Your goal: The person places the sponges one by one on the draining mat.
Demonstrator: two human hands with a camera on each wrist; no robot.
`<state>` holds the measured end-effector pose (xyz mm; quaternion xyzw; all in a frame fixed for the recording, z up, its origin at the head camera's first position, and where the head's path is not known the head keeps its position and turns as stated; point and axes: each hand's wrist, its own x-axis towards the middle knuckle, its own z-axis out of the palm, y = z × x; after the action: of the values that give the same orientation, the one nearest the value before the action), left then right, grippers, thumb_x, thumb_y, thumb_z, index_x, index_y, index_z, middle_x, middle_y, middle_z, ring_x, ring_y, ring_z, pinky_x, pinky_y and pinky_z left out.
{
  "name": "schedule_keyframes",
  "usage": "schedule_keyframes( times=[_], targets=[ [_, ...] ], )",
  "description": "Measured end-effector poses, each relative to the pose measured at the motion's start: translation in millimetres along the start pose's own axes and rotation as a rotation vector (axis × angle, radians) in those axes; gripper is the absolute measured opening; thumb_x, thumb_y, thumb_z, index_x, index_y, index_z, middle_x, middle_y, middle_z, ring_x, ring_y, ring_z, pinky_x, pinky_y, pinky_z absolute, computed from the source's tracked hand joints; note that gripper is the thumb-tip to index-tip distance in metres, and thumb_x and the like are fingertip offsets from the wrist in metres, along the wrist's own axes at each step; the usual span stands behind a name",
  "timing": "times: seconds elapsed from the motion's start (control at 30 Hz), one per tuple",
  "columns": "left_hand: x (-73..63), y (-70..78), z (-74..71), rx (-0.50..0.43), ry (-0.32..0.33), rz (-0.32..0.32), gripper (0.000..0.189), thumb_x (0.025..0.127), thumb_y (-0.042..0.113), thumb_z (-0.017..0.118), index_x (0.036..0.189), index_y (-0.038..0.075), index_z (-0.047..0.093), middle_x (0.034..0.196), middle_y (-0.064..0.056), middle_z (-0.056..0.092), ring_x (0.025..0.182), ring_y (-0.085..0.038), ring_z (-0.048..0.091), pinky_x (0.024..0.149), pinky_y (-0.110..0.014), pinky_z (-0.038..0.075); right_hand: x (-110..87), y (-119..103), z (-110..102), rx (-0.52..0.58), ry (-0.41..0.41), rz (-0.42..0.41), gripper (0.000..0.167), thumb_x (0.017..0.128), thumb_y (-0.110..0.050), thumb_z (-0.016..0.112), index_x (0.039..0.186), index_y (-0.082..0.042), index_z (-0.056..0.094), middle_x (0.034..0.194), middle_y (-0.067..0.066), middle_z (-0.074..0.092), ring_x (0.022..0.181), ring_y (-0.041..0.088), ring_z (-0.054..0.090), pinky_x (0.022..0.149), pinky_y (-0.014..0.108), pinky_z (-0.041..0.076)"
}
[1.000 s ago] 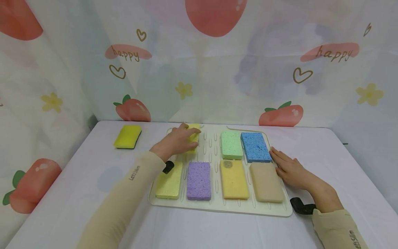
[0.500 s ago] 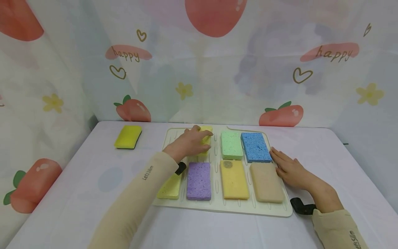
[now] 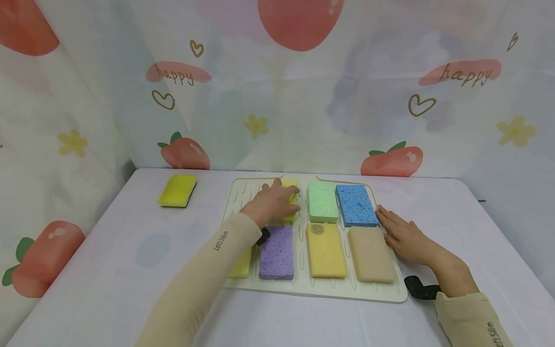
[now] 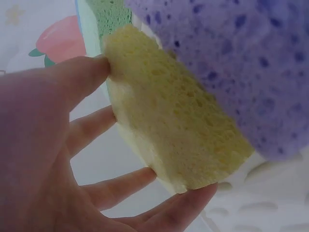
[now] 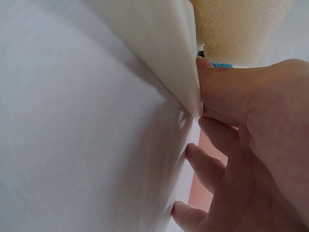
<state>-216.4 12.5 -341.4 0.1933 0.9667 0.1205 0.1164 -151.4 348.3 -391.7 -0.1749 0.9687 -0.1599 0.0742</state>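
My left hand (image 3: 270, 202) holds a pale yellow sponge (image 4: 169, 116) by its edges, thumb on one side and fingertips on the other. This sponge is over the back row of a cream ridged tray (image 3: 303, 287), left of a green sponge (image 3: 323, 202), partly hidden by the hand. A purple sponge (image 3: 276, 253) lies just in front. At the tray's right edge, my right hand (image 3: 409, 240) rests with fingers extended beside a blue sponge (image 3: 357, 205). In the right wrist view its thumb (image 5: 224, 92) touches the tray's edge and other fingertips meet the tablecloth.
On the front row lie a yellow sponge with a round grey spot (image 3: 327, 253), a beige sponge (image 3: 371, 254) and a light yellow sponge (image 3: 241, 265), partly behind the left forearm. A bright yellow, dark-backed sponge (image 3: 177, 190) lies left of the tray. A printed cloth (image 3: 277, 96) hangs behind.
The left hand has carried the pale yellow sponge rightward along the back row, then slightly toward the front and down. My right hand has stayed at the tray's edge.
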Motion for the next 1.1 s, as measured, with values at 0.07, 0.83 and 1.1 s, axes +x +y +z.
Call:
schedule_keyframes(
  times=[0.07,0.83,1.1],
  targets=[
    [0.0,0.9,0.8,0.003,-0.011,-0.001,0.051,0.099,0.045,0.057,0.147,0.029,0.048,0.15,-0.021,0.038,0.125,-0.047,0.048,0.095,-0.055,0.052,-0.4,0.8,0.4,-0.003,0.003,-0.006,0.057,0.099,-0.009,0.052,0.15,0.01,0.032,0.157,0.03,0.027,0.138,0.058,0.029,0.098,0.085,0.02],
    [-0.5,-4.0,4.8,0.038,-0.017,-0.058,0.061,0.099,0.047,0.055,0.154,0.03,0.034,0.152,-0.022,0.035,0.132,-0.048,0.042,0.096,-0.053,0.053,1.9,2.1,1.1,0.017,-0.012,-0.003,0.059,0.098,-0.009,0.051,0.151,0.008,0.029,0.159,0.029,0.023,0.141,0.057,0.026,0.099,0.085,0.017],
    [-1.7,-15.3,-3.8,0.037,0.024,-0.025,0.062,0.1,0.045,0.054,0.155,0.025,0.031,0.153,-0.02,0.035,0.133,-0.044,0.042,0.097,-0.05,0.052,0.5,3.1,1.1,0.013,-0.005,-0.008,0.058,0.099,-0.008,0.051,0.151,0.009,0.03,0.158,0.029,0.024,0.139,0.058,0.028,0.098,0.086,0.017]
  ],
)
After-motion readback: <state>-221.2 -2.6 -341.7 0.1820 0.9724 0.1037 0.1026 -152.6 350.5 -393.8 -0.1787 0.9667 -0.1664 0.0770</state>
